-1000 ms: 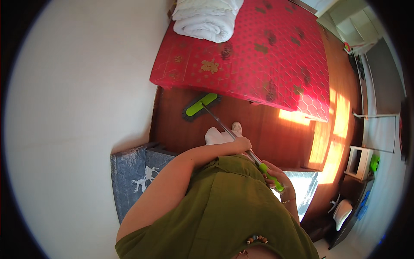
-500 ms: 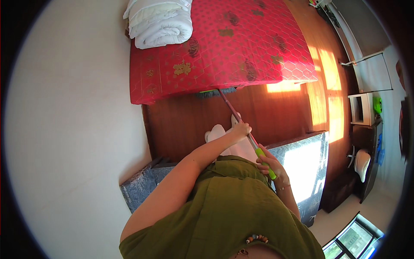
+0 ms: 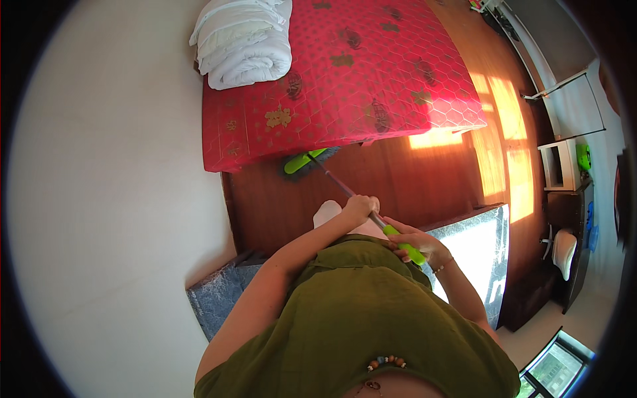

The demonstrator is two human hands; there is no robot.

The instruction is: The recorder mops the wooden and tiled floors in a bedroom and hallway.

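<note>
Both of my hands are on a dust mop [image 3: 340, 185] with a thin pinkish-grey pole, a bright green grip and a green head edged with grey fringe. My left hand [image 3: 361, 208] is wrapped round the pole, a little below its middle toward me. Close to my body, my right hand [image 3: 417, 243] holds the green grip at the upper end. The mop head [image 3: 304, 161] lies on the reddish-brown wooden floor [image 3: 279, 205] beside the near edge of the bed, with its far part close to the mattress's underside.
A red patterned mattress [image 3: 332, 99] fills the far side, with rolled white bedding [image 3: 249, 63] on its left corner. The white wall [image 3: 119, 199] borders the left. Dark marbled furniture [image 3: 215, 298] stands either side of me. A white chair [image 3: 564, 252] and desk are at right.
The mop head has come out from under the bed edge, moving left and toward me, and more of its green top shows. Both hands keep their grip.
</note>
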